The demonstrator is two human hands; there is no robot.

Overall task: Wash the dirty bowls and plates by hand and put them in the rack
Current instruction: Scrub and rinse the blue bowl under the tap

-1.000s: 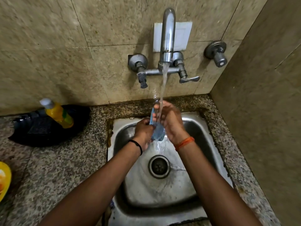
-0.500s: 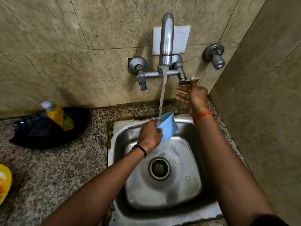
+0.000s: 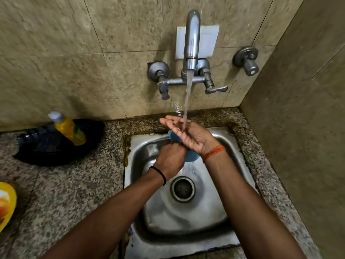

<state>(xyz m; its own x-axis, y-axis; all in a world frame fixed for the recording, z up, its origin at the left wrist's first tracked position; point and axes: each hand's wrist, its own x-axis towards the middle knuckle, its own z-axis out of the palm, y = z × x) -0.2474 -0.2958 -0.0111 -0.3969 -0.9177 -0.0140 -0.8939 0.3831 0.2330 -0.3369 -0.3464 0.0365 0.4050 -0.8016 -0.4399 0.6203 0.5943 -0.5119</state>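
My left hand [image 3: 170, 158] grips a small blue bowl [image 3: 191, 156] over the back of the steel sink [image 3: 240, 154]. The bowl is mostly hidden behind both hands; only its rim and a bit of its side show. My right hand [image 3: 190, 134] is held open, palm up, above the bowl and under the running stream from the tap [image 3: 192, 45]. Water falls onto its fingers.
A yellow dish soap bottle [image 3: 69, 128] stands on a black tray [image 3: 46, 148] on the granite counter [image 3: 74, 184] at the left. A yellow plate edge [image 3: 7, 204] shows at the far left. Tap handles [image 3: 215, 89] stick out from the tiled wall; a side wall closes the right.
My right hand came back from the tap's right handle down to the stream above the bowl. The left hand with the bowl moved slightly lower, into the sink.
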